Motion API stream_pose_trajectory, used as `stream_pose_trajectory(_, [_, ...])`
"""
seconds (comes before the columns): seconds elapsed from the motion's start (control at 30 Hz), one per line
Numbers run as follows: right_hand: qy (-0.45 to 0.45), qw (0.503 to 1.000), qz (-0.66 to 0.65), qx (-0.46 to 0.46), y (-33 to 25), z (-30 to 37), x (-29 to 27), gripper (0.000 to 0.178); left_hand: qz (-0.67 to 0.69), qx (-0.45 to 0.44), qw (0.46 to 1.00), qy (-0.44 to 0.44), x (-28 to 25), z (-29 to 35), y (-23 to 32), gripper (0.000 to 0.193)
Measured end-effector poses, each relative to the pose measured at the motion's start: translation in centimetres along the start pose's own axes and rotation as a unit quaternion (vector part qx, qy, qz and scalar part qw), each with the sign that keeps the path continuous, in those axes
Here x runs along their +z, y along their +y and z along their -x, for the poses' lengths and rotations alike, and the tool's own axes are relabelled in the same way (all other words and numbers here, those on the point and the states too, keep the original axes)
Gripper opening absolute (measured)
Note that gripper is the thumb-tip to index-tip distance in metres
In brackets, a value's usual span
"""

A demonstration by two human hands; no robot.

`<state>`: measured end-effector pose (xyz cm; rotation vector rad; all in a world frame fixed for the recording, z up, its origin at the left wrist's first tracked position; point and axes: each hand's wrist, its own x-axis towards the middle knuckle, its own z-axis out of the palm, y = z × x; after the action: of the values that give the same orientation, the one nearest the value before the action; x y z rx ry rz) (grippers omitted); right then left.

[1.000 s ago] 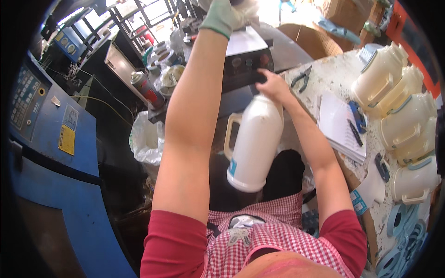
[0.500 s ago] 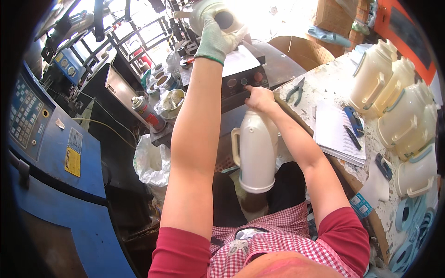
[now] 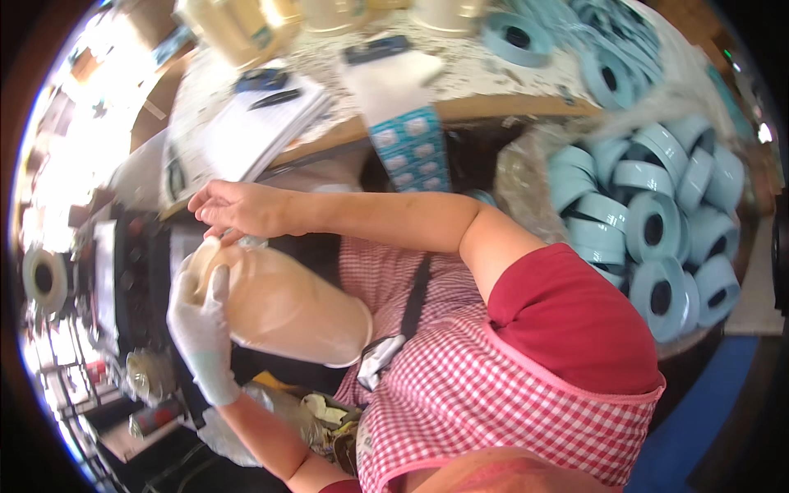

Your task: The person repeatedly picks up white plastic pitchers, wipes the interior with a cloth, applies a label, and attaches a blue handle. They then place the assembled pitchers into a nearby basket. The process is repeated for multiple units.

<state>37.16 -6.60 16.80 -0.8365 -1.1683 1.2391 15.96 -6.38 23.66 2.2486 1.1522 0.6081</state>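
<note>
The gloved left hand (image 3: 200, 329) clamps the tilted cream jug (image 3: 292, 308) near its top, while the right hand (image 3: 244, 207) bends over beside the tabletop's (image 3: 472, 84) edge, its curled fingers' grip unclear.

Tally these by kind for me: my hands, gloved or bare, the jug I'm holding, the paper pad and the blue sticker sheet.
Gloved left hand: 1
Bare right hand: 1
Held jug: 1
Paper pad: 1
Blue sticker sheet: 1
Total: 5
</note>
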Motion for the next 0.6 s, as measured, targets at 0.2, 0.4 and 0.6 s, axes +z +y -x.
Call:
stream_pose_trajectory(0.2, [0.345, 0.792, 0.488, -0.124, -8.2, 14.2, -24.0, 0.025, -0.112, -0.153, 0.982, 0.000, -4.7, 1.2, 0.4, 0.038])
stream_pose_trajectory(0.4, [0.528, 0.356, 0.749, 0.184, -19.0, 32.1, -52.3, 0.028, 0.109, -0.060, 0.989, 0.085, -6.5, 7.3, -5.1, 0.028])
stream_pose_trajectory(0.6, [0.466, 0.349, 0.747, 0.321, -21.2, 34.2, -57.1, 0.032, 0.135, -0.085, 0.962, 0.220, -0.8, 9.8, -4.7, 0.014])
